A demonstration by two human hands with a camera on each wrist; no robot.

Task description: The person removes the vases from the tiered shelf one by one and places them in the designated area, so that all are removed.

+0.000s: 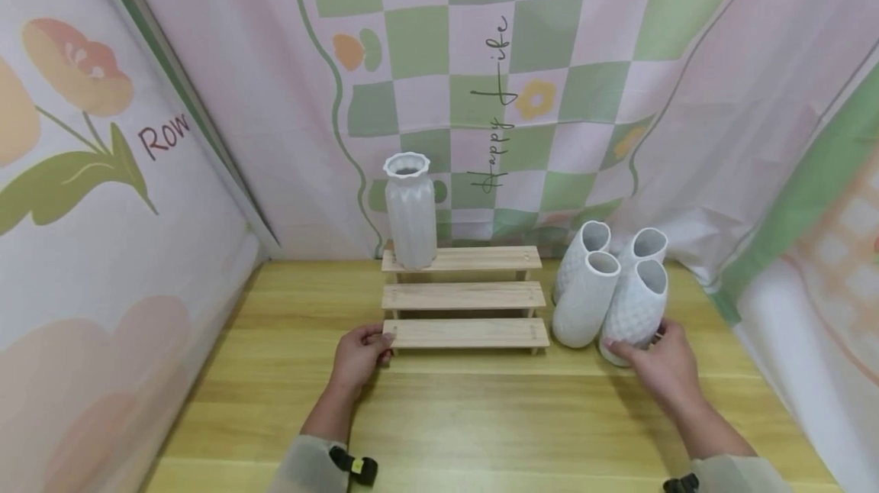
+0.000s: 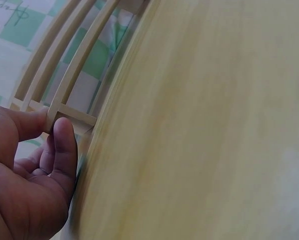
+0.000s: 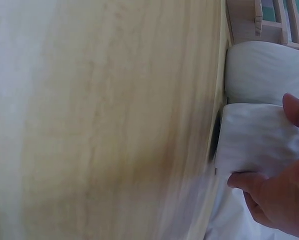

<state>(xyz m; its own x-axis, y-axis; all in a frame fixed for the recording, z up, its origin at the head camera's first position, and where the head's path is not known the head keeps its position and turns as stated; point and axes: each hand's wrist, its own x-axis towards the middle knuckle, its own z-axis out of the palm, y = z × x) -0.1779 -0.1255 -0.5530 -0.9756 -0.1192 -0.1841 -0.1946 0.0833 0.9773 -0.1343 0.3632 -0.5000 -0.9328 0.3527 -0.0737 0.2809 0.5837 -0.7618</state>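
A three-step wooden stand (image 1: 467, 333) sits mid-table, a white fluted vase (image 1: 412, 218) with a scalloped rim upright on the left of its top step. My left hand (image 1: 358, 359) pinches the left end of the lowest step; the left wrist view shows thumb and forefinger (image 2: 65, 150) at that corner. To the stand's right, several white vases stand close together. My right hand (image 1: 662, 363) holds the front right one, a textured vase (image 1: 635, 314) with a slanted mouth, thumb and fingers round its lower part. Beside it stands a smoother white vase (image 1: 584, 306).
Two more white vases (image 1: 573, 264) stand behind the front pair, partly hidden. A printed cloth (image 1: 481, 96) hangs right behind the stand, with fabric walls at left and right. The wood-grain table (image 1: 467, 424) extends in front of the stand.
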